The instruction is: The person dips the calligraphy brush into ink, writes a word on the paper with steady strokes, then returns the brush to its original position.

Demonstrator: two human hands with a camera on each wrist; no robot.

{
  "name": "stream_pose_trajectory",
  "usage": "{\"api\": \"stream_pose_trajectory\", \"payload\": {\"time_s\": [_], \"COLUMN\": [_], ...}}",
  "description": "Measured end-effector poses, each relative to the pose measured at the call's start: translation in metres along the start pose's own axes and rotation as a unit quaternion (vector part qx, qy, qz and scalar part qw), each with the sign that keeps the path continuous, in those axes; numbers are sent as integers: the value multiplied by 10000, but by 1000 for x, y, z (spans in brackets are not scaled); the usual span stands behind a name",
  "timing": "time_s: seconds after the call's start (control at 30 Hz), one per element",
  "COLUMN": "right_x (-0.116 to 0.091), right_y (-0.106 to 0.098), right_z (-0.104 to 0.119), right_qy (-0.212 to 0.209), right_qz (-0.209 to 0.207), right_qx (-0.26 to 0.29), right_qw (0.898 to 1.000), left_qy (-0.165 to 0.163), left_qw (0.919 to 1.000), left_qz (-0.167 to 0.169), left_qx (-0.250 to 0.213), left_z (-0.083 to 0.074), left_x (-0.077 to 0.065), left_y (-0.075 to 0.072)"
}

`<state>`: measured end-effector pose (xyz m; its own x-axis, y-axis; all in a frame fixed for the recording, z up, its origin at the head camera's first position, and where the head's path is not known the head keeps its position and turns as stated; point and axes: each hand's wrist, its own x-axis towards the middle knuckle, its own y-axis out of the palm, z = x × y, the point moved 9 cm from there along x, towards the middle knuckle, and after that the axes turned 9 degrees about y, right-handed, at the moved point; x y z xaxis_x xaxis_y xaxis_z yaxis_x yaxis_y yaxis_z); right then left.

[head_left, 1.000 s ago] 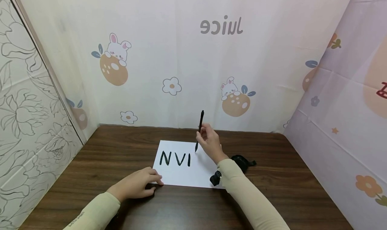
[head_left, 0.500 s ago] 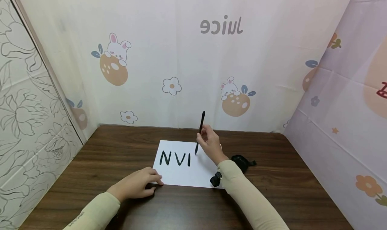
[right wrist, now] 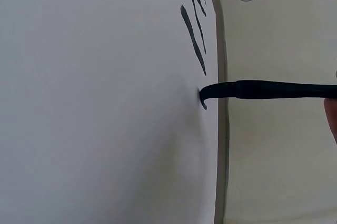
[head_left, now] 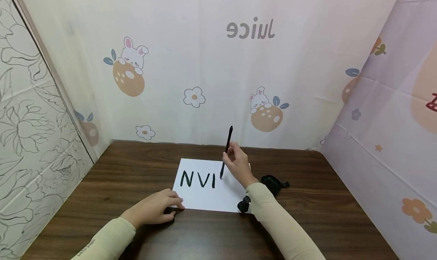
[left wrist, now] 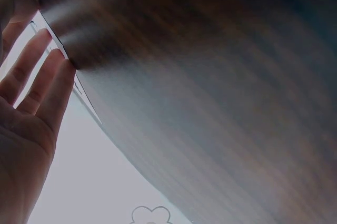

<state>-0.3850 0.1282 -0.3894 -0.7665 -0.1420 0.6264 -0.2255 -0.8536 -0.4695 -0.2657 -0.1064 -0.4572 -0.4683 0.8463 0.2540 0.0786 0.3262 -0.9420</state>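
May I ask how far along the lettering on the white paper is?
Looks done: N, V and I, in dark strokes on the paper. In hand: the right hand holds the brush pen, its tip touching right of the I; the left hand touches the paper. Remaining, probably: another letter, since the visible paper further right is bare.

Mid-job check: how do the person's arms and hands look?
Left sleeve and right sleeve are long, pale yellowish; the left bears dark lettering, too small to read. A black device sits beside the right sleeve. Left hand and right hand wear no gloves.
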Motion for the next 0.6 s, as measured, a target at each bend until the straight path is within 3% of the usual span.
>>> {"api": "stream_pose_trajectory", "payload": {"time_s": [0.6], "right_x": [-6], "right_y": [-1], "right_z": [4], "right_qy": [12], "right_qz": [-43], "right_qx": [113], "right_qw": [9999], "left_qy": [1], "left_qw": [10000], "left_qz": [7], "left_qx": [-9], "left_z": [0], "left_x": [0], "left_y": [0]}}
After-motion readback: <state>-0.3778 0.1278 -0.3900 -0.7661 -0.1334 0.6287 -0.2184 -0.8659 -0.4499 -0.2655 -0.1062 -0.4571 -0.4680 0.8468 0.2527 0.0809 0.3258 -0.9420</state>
